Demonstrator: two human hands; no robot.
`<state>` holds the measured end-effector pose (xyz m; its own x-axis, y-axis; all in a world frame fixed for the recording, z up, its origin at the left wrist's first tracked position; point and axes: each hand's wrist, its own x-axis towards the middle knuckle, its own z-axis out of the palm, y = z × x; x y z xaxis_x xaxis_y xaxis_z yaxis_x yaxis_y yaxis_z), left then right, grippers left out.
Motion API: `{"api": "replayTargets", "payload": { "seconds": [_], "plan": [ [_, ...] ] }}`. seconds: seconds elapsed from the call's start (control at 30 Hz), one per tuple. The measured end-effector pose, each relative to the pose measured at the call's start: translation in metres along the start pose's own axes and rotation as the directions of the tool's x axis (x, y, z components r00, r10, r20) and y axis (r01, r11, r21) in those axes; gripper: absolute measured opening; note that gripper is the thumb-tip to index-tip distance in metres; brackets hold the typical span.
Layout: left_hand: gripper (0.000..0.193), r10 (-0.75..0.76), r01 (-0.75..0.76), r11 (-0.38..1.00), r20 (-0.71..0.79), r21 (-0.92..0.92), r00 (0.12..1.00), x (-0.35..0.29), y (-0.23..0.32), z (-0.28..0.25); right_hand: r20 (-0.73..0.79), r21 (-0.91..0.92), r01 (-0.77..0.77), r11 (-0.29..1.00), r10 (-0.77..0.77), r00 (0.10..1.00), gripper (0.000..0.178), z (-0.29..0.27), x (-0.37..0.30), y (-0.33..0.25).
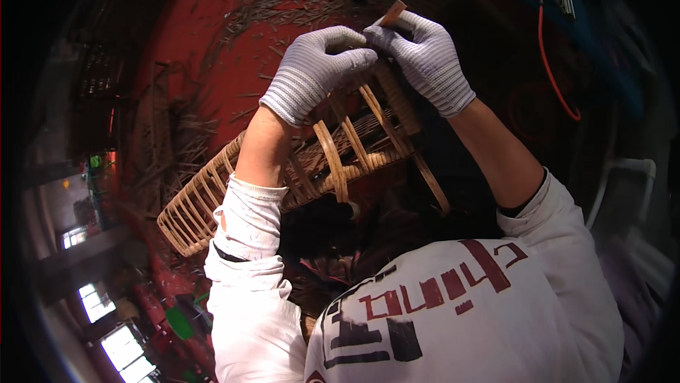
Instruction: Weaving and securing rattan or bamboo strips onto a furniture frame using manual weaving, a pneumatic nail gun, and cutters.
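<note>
- Left hand (315, 71) and right hand (425, 57), in ribbed knit gloves, closed on basket (340, 149) top.
- Fingertips hidden; flat cane strip (394, 12) pinched by right.
- Woven rattan, open ribs, lower part behind sleeves.

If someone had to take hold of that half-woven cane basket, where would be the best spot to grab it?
Probably by the upright ribs of the cane basket, from above, where the left hand and right hand grip it. The ribs there are bare and spaced apart, so fingers can hook around them; the woven band lower down gives less purchase.
</note>
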<state>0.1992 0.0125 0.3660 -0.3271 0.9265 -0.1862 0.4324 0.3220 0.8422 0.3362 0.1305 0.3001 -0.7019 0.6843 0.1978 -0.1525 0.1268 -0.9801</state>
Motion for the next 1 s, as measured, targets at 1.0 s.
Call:
{"api": "replayTargets", "payload": {
  "seconds": [1.0],
  "plan": [
    [0.024,-0.121,0.118,0.992,-0.090,-0.045,0.989,0.020,0.013,0.017,-0.026,0.221,-0.075,0.972,0.083,0.996,0.018,-0.010,0.000,0.005]
  ]
}}
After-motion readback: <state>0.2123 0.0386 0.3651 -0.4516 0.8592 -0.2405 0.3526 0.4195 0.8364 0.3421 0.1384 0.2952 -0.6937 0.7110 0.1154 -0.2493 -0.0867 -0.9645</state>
